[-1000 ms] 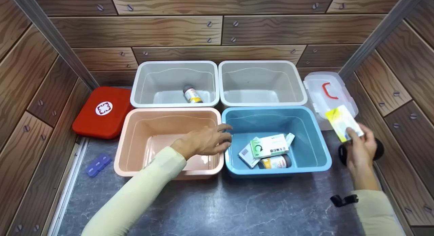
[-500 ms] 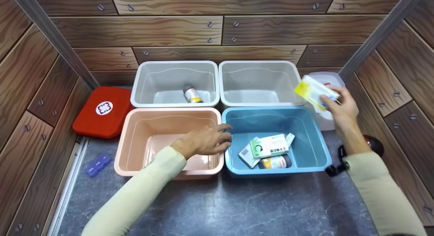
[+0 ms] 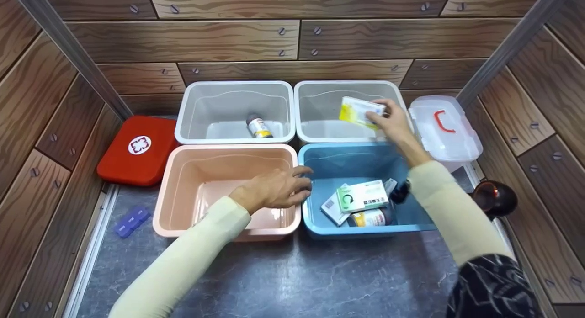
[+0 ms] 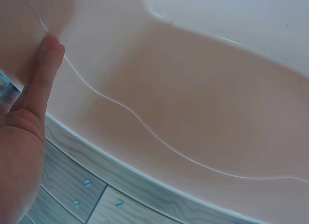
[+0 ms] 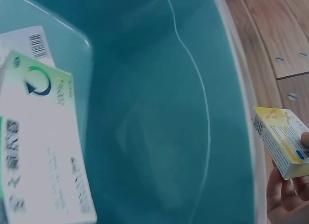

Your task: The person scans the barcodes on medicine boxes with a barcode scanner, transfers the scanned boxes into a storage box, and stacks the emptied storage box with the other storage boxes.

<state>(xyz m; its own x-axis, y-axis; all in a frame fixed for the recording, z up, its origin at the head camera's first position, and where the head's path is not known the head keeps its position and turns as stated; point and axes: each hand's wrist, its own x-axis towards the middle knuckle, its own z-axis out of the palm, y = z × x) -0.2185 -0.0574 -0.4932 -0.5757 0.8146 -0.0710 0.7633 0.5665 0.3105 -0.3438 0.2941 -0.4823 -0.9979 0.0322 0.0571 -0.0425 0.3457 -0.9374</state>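
Observation:
My right hand (image 3: pixel 394 121) pinches a yellow-and-white medicine box (image 3: pixel 358 111) and holds it over the back right grey bin (image 3: pixel 352 139). The right wrist view also shows this box (image 5: pixel 282 137), with thumb on its face and fingers beneath. My left hand (image 3: pixel 276 189) rests at the right rim of the peach bin (image 3: pixel 228 148), its fingers reaching over toward the blue bin (image 3: pixel 365 231). In the left wrist view a straight digit (image 4: pixel 46 72) lies along the peach wall. A green-and-white medicine box (image 3: pixel 363 196), a paler box (image 3: pixel 336 211) and a brown bottle (image 3: pixel 370 217) lie in the blue bin.
Another bottle (image 3: pixel 259 126) lies in the back left grey bin (image 3: pixel 235 141). A red first-aid case (image 3: pixel 137 151) and a purple pill organizer (image 3: pixel 131 221) are at left. On the right stand a clear box (image 3: pixel 450 140) with red handle and a dark rounded object (image 3: pixel 496 198).
My right hand has carried the yellow-and-white medicine box leftward and back, from the right side to over the back right grey bin. My left hand has stayed at the peach rim.

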